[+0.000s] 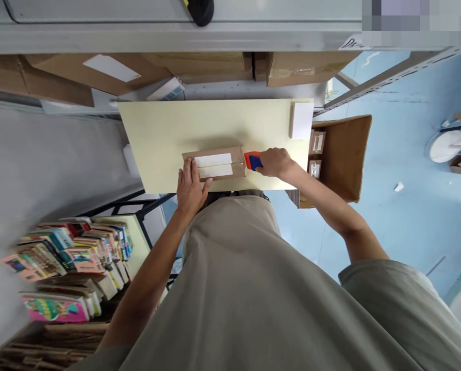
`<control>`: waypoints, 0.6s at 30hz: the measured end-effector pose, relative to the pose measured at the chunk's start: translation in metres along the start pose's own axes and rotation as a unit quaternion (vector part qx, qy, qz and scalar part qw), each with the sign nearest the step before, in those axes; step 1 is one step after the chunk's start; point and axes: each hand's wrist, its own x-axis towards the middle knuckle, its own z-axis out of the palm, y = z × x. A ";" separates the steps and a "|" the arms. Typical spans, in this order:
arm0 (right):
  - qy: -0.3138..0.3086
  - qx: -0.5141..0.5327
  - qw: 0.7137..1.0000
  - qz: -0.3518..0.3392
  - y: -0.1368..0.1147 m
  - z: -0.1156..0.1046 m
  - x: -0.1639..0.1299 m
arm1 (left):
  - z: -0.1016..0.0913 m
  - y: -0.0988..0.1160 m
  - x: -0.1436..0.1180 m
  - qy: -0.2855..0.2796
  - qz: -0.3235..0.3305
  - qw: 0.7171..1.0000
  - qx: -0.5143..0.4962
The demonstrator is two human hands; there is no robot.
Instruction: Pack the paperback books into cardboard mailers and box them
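At the frame's centre, on the pale yellow table, lies one flat brown parcel bearing two white labels. Your left hand presses flat, fingers spread, on its left end. Your right hand is clamped around one red-and-blue tape dispenser, mostly hiding it, touching the parcel's right edge.

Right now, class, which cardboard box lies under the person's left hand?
The small flat parcel with white labels on the pale table, pressed by the left hand; the open carton stands beside the table.
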 end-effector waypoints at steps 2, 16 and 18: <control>0.004 0.024 1.000 0.000 -0.012 0.007 0.000 | -0.001 -0.003 0.000 0.010 -0.004 1.000 0.006; 0.107 0.150 0.976 0.112 -0.007 0.074 0.013 | 0.018 -0.011 0.004 0.077 -0.012 0.997 -0.004; 0.128 0.208 0.965 0.095 0.001 0.084 0.006 | 0.022 -0.015 0.004 0.081 -0.018 0.996 -0.011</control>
